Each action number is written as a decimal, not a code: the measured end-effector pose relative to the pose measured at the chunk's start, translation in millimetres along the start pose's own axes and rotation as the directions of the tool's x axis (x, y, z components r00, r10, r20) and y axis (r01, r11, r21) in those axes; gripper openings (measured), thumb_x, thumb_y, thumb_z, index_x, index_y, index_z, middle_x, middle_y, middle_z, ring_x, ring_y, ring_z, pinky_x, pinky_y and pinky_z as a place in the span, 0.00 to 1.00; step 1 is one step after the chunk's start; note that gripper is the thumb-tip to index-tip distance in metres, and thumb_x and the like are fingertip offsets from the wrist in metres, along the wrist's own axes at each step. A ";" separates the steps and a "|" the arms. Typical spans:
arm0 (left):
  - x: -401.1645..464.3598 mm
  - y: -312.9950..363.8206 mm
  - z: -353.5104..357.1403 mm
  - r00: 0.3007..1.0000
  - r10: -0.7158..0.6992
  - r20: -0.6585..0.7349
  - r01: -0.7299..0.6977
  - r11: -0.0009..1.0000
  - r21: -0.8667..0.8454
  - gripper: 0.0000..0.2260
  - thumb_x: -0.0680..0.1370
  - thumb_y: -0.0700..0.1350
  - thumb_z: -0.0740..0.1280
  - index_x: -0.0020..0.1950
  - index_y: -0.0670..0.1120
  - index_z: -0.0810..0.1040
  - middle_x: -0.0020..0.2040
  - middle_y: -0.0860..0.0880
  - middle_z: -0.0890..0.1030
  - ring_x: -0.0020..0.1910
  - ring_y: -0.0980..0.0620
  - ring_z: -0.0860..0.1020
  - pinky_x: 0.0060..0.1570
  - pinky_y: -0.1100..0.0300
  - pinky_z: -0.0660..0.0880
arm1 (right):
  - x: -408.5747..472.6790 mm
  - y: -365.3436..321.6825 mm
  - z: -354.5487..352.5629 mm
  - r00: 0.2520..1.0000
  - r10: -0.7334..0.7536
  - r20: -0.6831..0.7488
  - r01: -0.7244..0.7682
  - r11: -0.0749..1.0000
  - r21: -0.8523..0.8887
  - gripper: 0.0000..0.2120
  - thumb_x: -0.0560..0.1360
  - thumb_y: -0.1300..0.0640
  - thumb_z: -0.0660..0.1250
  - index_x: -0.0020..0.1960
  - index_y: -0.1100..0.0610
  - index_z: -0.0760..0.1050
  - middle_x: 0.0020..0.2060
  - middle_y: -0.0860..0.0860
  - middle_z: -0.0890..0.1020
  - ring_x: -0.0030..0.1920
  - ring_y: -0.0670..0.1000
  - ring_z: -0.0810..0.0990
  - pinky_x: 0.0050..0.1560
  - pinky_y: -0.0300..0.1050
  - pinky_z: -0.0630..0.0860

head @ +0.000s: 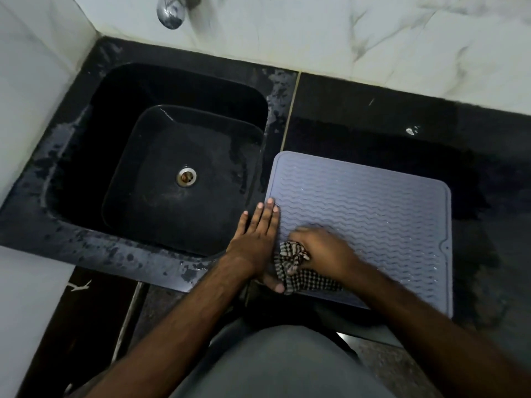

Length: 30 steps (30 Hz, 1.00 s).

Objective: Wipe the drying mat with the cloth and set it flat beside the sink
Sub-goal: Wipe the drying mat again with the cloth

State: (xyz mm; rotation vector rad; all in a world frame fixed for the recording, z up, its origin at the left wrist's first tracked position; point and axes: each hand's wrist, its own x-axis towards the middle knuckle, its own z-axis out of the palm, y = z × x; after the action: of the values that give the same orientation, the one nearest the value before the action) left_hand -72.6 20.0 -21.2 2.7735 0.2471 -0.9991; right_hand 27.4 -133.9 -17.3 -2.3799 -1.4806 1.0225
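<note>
**Cloth on the mat, 2 hands at its left edge**

The drying mat (373,214), a grey-blue sheet with wavy ridges and a raised rim, lies flat on the black desk (373,110) just to the right of the sink (161,168). Its left edge runs close along the sink's right rim, and its near edge reaches the front of the desk. Small droplets glint on the ridges.

The left hand (255,242) lies flat, palm down, with its fingers (268,211) straight and close together, pointing away from the person. It presses on the mat's left border, partly over the strip of desk between mat and sink, and its thumb points toward the person beside the cloth.

The right hand (321,248) sits on the near-left part of the mat with its fingers curled around a bunched checked cloth (296,265), black and pale in pattern. The cloth is pressed against the mat under that hand; a loose end trails toward the mat's near edge, under the forearm. The right hand looks slightly blurred.

The sink is a deep black basin with a metal drain (186,176) at its centre and wet patches on its rim. A chrome tap (169,11) juts from the marbled wall above it.
</note>
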 end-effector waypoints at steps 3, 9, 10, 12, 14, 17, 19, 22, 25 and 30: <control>1.9 5.6 3.9 0.999 -0.035 -0.019 0.036 0.996 0.077 0.74 0.59 0.68 0.78 0.73 0.37 0.22 0.74 0.39 0.22 0.75 0.41 0.24 0.76 0.41 0.33 | 1.9 18.9 0.7 0.977 -0.090 -0.195 0.080 0.995 -0.054 0.10 0.72 0.53 0.72 0.52 0.47 0.75 0.49 0.46 0.77 0.54 0.49 0.75 0.47 0.43 0.66; 3.9 5.3 5.1 1.000 -0.024 0.004 0.024 0.996 0.082 0.77 0.56 0.68 0.79 0.71 0.36 0.21 0.73 0.37 0.21 0.74 0.39 0.24 0.75 0.39 0.32 | 55.3 61.4 -68.4 0.956 -0.019 -0.294 -0.009 0.996 -0.094 0.04 0.76 0.50 0.64 0.50 0.43 0.72 0.47 0.42 0.74 0.52 0.49 0.75 0.48 0.46 0.67; 3.6 6.7 4.9 1.000 -0.029 0.001 0.028 0.996 0.084 0.77 0.56 0.67 0.80 0.72 0.36 0.22 0.73 0.36 0.22 0.74 0.39 0.24 0.74 0.39 0.31 | 65.8 69.4 -80.4 0.952 -0.012 -0.306 -0.021 0.994 -0.105 0.03 0.76 0.50 0.64 0.49 0.43 0.71 0.47 0.44 0.74 0.51 0.50 0.75 0.47 0.46 0.67; 2.1 10.2 3.1 0.999 -0.047 -0.001 0.047 0.996 0.082 0.77 0.56 0.65 0.81 0.72 0.35 0.23 0.74 0.35 0.22 0.74 0.38 0.25 0.73 0.39 0.30 | 83.8 84.6 -102.0 0.935 0.033 -0.353 -0.082 0.989 -0.123 0.07 0.74 0.53 0.68 0.50 0.48 0.71 0.49 0.48 0.76 0.52 0.54 0.77 0.46 0.49 0.71; 0.3 13.7 0.1 0.998 -0.063 0.003 0.062 0.995 0.073 0.76 0.56 0.63 0.82 0.73 0.35 0.23 0.74 0.35 0.23 0.75 0.38 0.25 0.72 0.40 0.30 | 94.8 94.2 -119.0 0.901 0.097 -0.423 -0.161 0.980 -0.117 0.14 0.72 0.54 0.74 0.52 0.53 0.73 0.51 0.52 0.77 0.54 0.57 0.77 0.49 0.52 0.74; -1.0 16.5 -0.6 0.998 -0.069 -0.008 0.069 0.997 0.026 0.73 0.59 0.58 0.83 0.74 0.36 0.24 0.73 0.37 0.22 0.74 0.40 0.25 0.73 0.40 0.31 | 91.8 88.3 -130.4 0.844 0.160 -0.512 -0.221 0.973 -0.059 0.18 0.70 0.51 0.77 0.53 0.54 0.74 0.50 0.52 0.77 0.52 0.56 0.78 0.49 0.52 0.76; -1.1 15.8 2.5 0.997 -0.058 -0.049 0.057 0.998 -0.017 0.71 0.63 0.56 0.82 0.74 0.36 0.25 0.74 0.38 0.23 0.74 0.40 0.25 0.74 0.40 0.32 | 72.9 73.1 -130.8 0.827 0.206 -0.523 -0.157 0.978 0.137 0.19 0.68 0.50 0.79 0.53 0.53 0.75 0.48 0.48 0.78 0.48 0.50 0.78 0.47 0.47 0.75; -2.3 19.2 6.0 0.993 0.061 -0.096 -0.076 0.984 -0.160 0.72 0.62 0.64 0.80 0.76 0.40 0.25 0.74 0.41 0.22 0.74 0.42 0.24 0.74 0.45 0.31 | 16.9 51.5 -116.4 0.917 0.197 -0.346 -0.049 0.918 0.392 0.17 0.65 0.44 0.80 0.49 0.43 0.76 0.42 0.41 0.81 0.44 0.37 0.79 0.42 0.40 0.71; 2.7 29.4 6.1 0.973 0.129 -0.192 -0.200 0.886 -0.419 0.64 0.68 0.67 0.74 0.78 0.42 0.27 0.77 0.44 0.24 0.76 0.46 0.26 0.78 0.46 0.35 | -27.7 30.9 -73.3 0.996 0.089 -0.019 -0.070 0.890 0.451 0.20 0.63 0.40 0.80 0.51 0.39 0.78 0.47 0.40 0.82 0.48 0.37 0.79 0.48 0.41 0.74; 11.9 39.5 20.5 0.957 0.118 -0.264 -0.193 0.941 -0.279 0.68 0.62 0.73 0.73 0.79 0.43 0.30 0.79 0.44 0.27 0.77 0.47 0.27 0.74 0.51 0.27 | -26.0 34.3 -0.1 0.987 0.093 -0.131 -0.087 0.995 0.049 0.21 0.71 0.51 0.75 0.62 0.51 0.75 0.57 0.49 0.76 0.60 0.51 0.75 0.57 0.48 0.74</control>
State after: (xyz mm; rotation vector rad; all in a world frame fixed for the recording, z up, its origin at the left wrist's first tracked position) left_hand -67.6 -21.9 -39.8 2.5790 0.1895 -0.5292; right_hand 45.4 -172.8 -21.0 -2.4520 -1.3036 0.8850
